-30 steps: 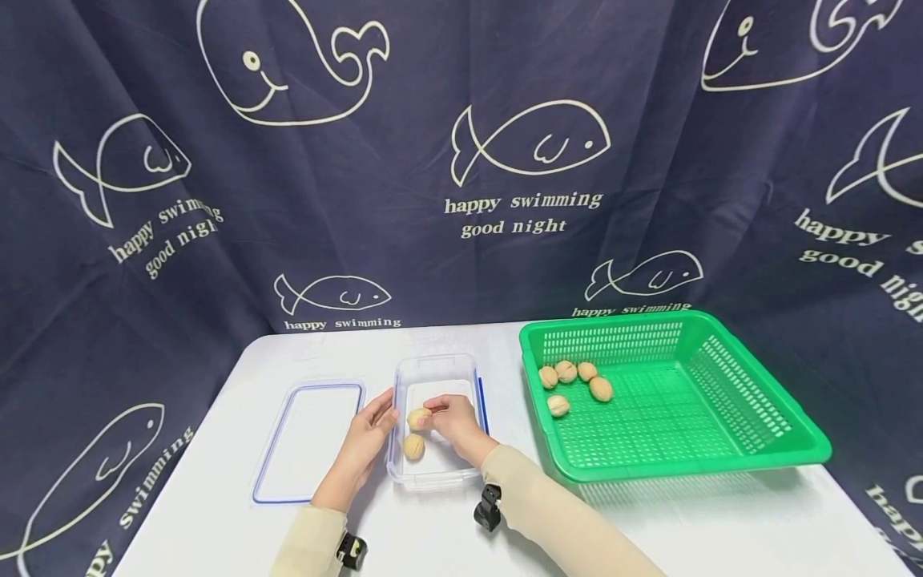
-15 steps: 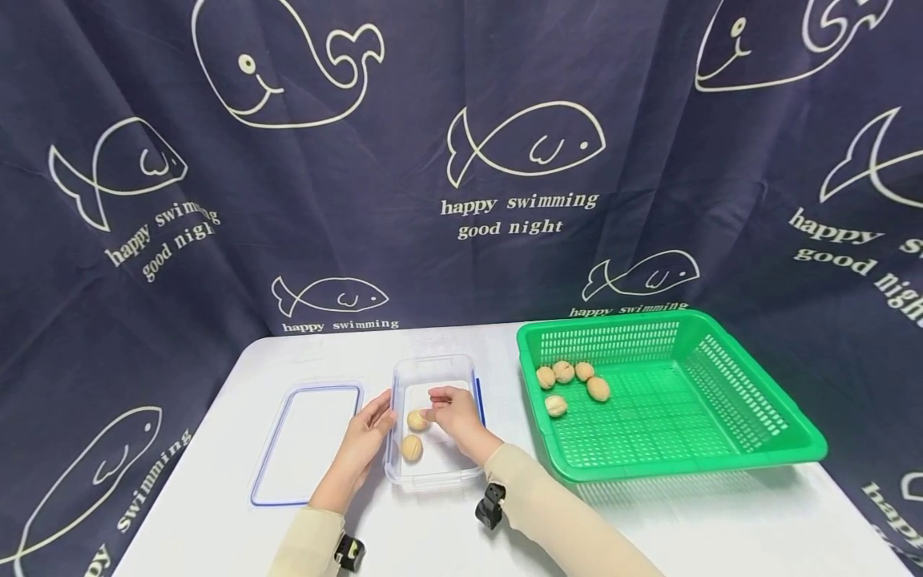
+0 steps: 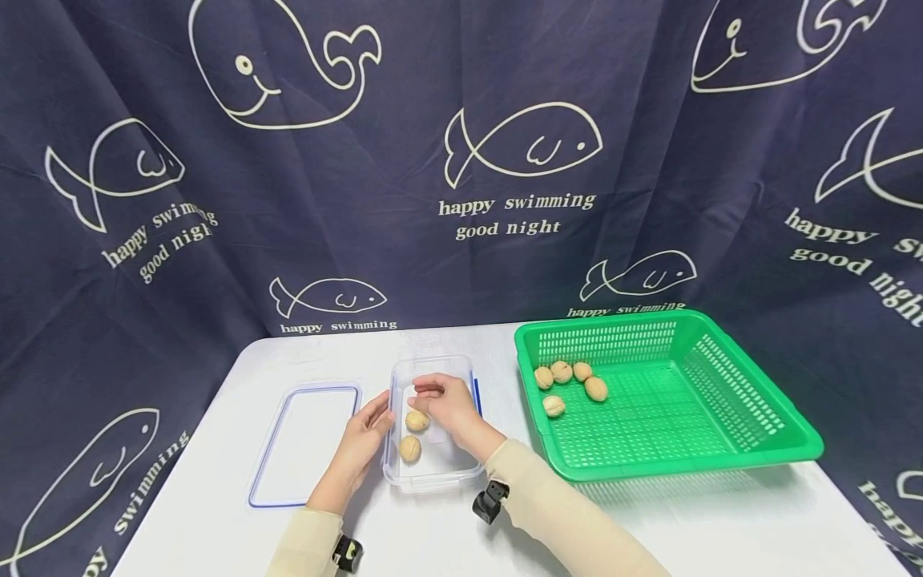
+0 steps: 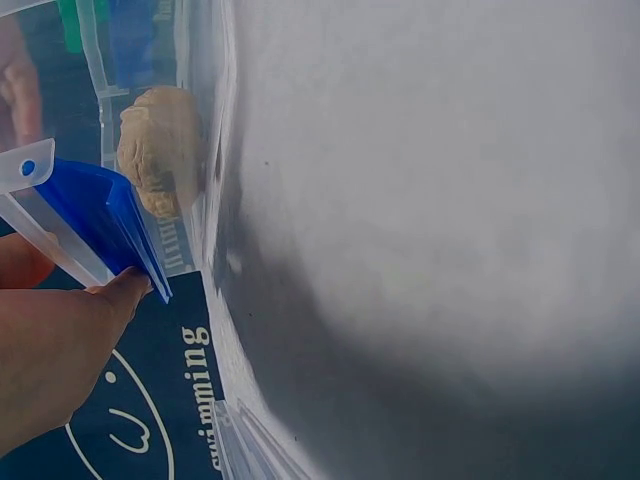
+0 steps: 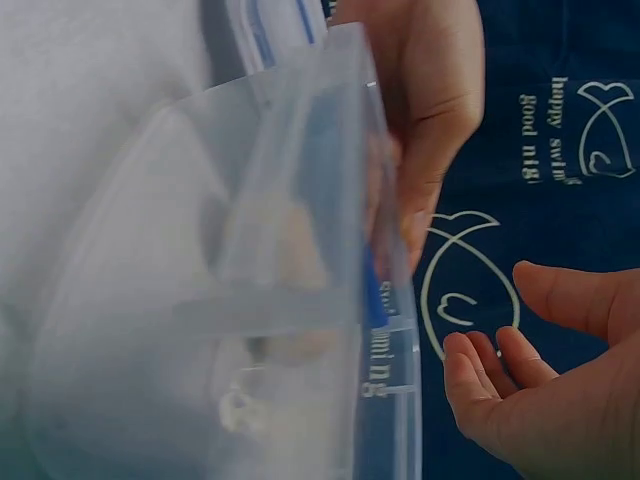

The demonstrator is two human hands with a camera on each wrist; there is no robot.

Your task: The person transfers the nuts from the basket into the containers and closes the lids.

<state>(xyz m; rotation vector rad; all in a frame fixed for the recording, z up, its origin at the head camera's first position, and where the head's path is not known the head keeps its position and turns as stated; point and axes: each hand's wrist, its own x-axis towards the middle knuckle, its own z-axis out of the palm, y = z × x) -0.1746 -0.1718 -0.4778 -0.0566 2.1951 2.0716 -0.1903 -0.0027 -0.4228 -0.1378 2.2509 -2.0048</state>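
A clear plastic food container with blue side latches stands on the table. Inside its left part lie two walnuts, the rear walnut and the front walnut. My left hand holds the container's left side; in the left wrist view its thumb presses the blue latch, with a walnut visible through the wall. Over the container hovers my right hand, just apart from the rear walnut. In the right wrist view the right hand has loosely bent fingers and nothing between them.
To the right stands a green plastic basket with several walnuts at its left end. A clear lid with a blue seal lies flat left of the container. A dark fish-print curtain hangs behind the white table.
My right hand has let go of the rear walnut, which now rests in the container, and has risen up and back with its fingers parted. The left hand keeps its place.
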